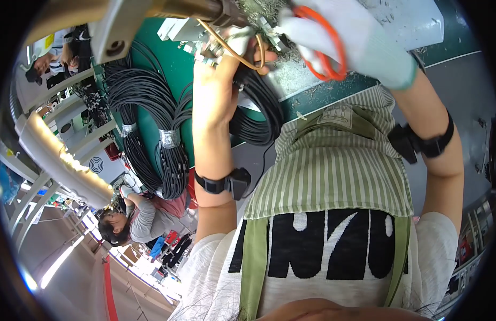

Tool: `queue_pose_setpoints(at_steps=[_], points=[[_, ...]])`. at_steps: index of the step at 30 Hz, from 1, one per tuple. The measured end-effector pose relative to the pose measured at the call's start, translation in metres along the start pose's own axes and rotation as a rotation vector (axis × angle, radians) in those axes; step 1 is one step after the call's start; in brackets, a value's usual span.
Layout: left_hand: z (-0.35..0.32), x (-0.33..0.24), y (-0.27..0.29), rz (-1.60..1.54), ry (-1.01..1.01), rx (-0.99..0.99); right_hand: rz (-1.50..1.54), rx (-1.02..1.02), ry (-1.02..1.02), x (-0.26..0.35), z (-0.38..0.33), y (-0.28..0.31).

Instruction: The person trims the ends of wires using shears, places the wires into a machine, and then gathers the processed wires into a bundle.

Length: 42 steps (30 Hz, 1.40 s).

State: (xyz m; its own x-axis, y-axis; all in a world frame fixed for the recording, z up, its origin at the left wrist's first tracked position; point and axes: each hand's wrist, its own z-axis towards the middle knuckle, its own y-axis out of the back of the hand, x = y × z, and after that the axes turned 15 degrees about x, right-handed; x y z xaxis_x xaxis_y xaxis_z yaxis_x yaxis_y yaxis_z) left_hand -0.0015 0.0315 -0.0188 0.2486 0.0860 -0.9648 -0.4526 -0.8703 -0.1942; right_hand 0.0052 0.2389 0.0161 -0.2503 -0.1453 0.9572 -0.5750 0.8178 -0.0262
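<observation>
My right hand [333, 40], in a white glove with a pale green cuff, is closed on scissors [339, 51] with large red-orange loop handles. Motion blurs this hand, and the scissors' blades cannot be made out. Close on its left, my left hand [242, 51] has its fingers curled, with white material over part of them. What it pinches is hidden among small metal parts and blur. A thin tan loop [260, 59] crosses in front of its fingers. Beside my left wrist, a coil of black cable [264, 115] hangs at the table edge.
Thick bundles of black cable [141, 88], bound with silvery wrap [169, 138], lie on the green table [157, 40] to the left. Small clippings litter a pale tray [408, 24]. A lamp [66, 160] and metal arm [116, 32] stand nearby. Two other people work farther left.
</observation>
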Motion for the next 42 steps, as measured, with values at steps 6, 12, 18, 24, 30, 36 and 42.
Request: queue_pose_setpoints(at_steps=[6,12,18,24,30,36,42], points=[[-0.06,-0.005,0.0,-0.439,0.043,0.198,-0.479,-0.185,-0.05,-0.019,-0.057,-0.009],[-0.051,-0.021,-0.026,-0.171,0.221,0.338,-0.263,-0.033,0.38,-0.03,-0.026,-0.049],[-0.054,-0.025,-0.024,-0.055,0.161,0.302,-0.074,-0.014,0.085,-0.01,-0.035,-0.039],[-0.05,-0.028,-0.02,-0.024,0.198,0.423,-0.462,-0.244,0.409,-0.011,-0.029,-0.04],[-0.05,-0.026,-0.034,0.237,0.003,0.229,-0.395,-0.173,0.29,-0.009,-0.039,-0.031],[-0.051,-0.023,-0.043,0.625,-0.22,0.134,0.163,0.051,-0.025,0.004,-0.043,-0.029],[-0.05,-0.021,-0.024,1.042,-0.553,0.348,0.363,0.215,0.02,-0.019,-0.049,-0.022]])
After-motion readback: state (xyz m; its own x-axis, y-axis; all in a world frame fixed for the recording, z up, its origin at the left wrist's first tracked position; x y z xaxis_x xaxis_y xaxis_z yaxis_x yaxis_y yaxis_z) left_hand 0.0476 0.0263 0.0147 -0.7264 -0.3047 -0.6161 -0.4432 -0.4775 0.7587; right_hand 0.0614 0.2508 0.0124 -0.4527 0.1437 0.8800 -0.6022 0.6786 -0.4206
